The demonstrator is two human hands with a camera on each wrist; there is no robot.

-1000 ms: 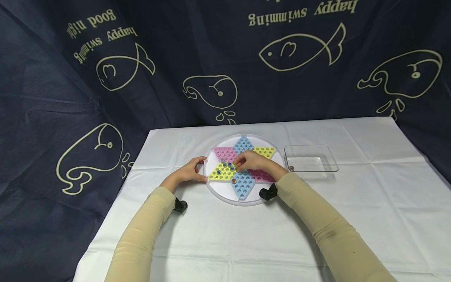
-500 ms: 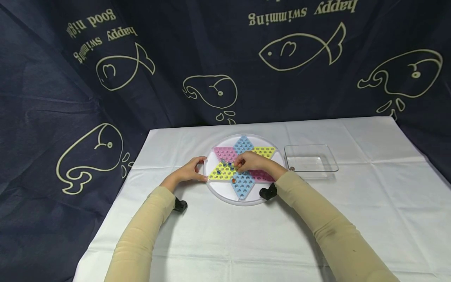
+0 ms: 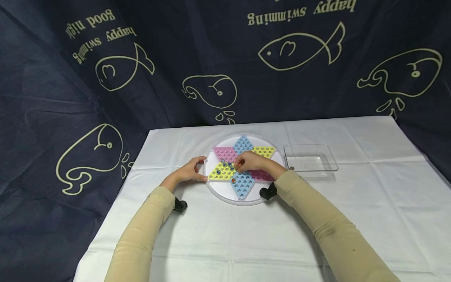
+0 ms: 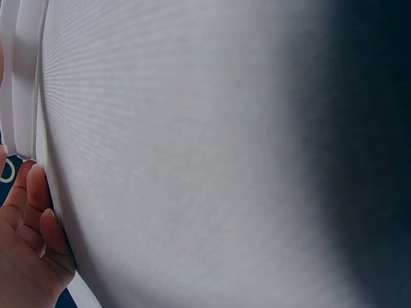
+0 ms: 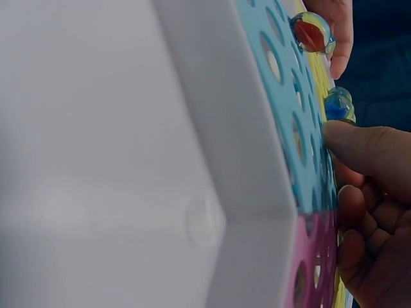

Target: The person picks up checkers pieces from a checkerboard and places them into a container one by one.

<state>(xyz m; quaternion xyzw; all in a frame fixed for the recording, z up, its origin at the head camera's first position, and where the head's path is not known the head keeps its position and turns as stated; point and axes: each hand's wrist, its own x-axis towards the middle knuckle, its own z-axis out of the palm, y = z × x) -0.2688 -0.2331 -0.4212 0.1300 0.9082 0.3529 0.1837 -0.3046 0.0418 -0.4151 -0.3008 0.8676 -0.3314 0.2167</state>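
A round white Chinese checkers board (image 3: pixel 225 196) with a blue, pink and yellow star lies on the table. My left hand (image 3: pixel 188 172) is at its left edge, thumb and index finger spread apart along the rim. In the left wrist view, the other fingers (image 4: pixel 38 186) rest loosely bent below the board's side. My right hand (image 3: pixel 251 160) is over the star's middle, pinching a small marble mostly hidden by the fingertips. A blue marble (image 5: pixel 338 106) sits right beside the thumb. An orange-red marble (image 3: pixel 233 180) rests in the near blue point; several blue ones sit in the left yellow point.
Right of the board stands a clear rectangular box (image 3: pixel 311 158) with a small marble (image 3: pixel 291 168) in its near left corner. A white cloth (image 3: pixel 218 235) covers the table. A dark blue printed curtain (image 3: pixel 197 47) hangs behind.
Both hands keep their places at the board. The right fingers have barely shifted over the star's middle, and the marbles on the board look the same.
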